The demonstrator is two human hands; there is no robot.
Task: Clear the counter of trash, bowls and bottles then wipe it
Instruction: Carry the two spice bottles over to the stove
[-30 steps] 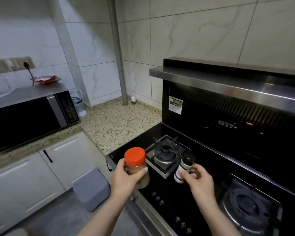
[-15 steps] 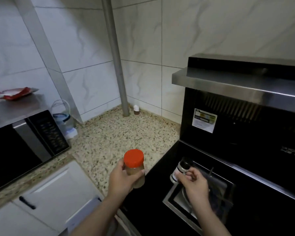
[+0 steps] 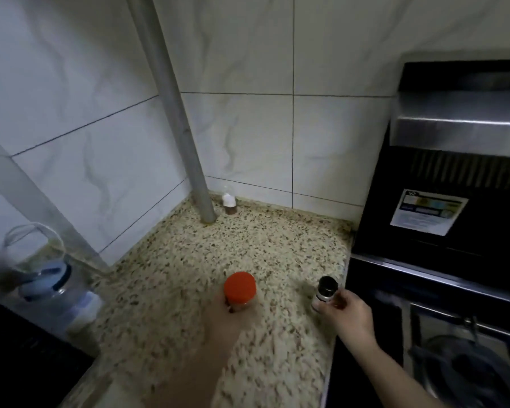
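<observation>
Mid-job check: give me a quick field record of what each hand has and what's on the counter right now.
left hand: grips orange-lidded jar
right hand: grips small black-capped bottle
counter: speckled stone, both containers low over it; contact unclear
back corner: small white-capped bottle beside grey pipe
left edge: clear jug against the wall
right side: black stove

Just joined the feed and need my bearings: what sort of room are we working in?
Most likely a home kitchen: a speckled stone counter runs into a tiled wall corner, with a gas stove and its hood at right. The left hand and right hand each hold a small jar.
</observation>
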